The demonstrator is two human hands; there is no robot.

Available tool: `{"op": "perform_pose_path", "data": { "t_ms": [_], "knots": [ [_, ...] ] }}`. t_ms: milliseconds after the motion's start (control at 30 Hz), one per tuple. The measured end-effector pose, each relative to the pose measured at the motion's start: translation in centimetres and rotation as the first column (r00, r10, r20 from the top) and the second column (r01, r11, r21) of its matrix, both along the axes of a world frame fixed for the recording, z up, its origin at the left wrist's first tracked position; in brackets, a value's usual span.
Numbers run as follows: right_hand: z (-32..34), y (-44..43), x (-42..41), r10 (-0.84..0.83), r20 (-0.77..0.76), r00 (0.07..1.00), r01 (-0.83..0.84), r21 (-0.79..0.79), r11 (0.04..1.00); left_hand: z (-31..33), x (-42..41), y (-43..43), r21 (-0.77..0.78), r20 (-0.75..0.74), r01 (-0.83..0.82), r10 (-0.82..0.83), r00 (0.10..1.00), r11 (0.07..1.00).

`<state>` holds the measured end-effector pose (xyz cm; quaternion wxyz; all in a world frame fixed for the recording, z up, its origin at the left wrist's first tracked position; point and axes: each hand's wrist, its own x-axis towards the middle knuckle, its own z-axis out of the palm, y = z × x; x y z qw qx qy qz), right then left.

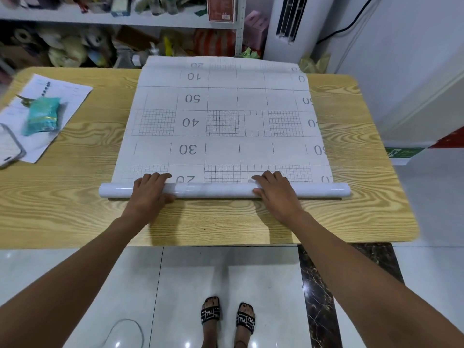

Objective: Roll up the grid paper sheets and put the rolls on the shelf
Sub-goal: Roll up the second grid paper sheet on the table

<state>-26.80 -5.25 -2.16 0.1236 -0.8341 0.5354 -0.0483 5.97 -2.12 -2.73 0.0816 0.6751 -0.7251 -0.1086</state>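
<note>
Your left hand [150,189] and right hand [275,190] both lay palm-down over the rolled near end of the grid paper sheet [221,121]; the fingers [157,176] of each hand curled over the far side of the roll [216,190], pressing on it rather than closing around it; the thumbs sat against its near side. The roll lay across the bench [75,209], running left to right, close to the near edge; its two ends stuck out past your hands. The unrolled part of the sheet stretched away from the roll to the far edge of the bench, printed with grids and numbers that read upside down to you; its far end curled up slightly. At the left of the bench a teal packet [42,116] rested on a white printed page [75,91], well apart from the sheet; a phone [8,146] lay at the left edge. The shelf [120,21] stood beyond the far side, crowded with goods.
</note>
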Motion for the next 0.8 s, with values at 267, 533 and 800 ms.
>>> {"op": "perform_pose_path", "data": {
  "t_ms": [267, 533, 800],
  "knots": [
    [-0.1, 0.3, -0.4, -0.077, 0.136, 0.988, 0.065, 0.096, 0.993, 0.3, 0.0, -0.1, 0.019, 0.009, 0.033, -0.033, 0.999, 0.999],
    [-0.9, 0.1, -0.5, -0.035, 0.059, 0.998, 0.035, -0.011, 0.999, -0.1, 0.2, -0.5, 0.014, 0.035, 0.032, -0.032, 0.999, 0.999],
    [-0.4, 0.0, -1.0, -0.001, 0.05, 0.999, -0.001, 0.026, 1.0, 0.1, 0.2, -0.2, 0.139, -0.027, 0.023, -0.02, 0.999, 0.99]
  ]
}}
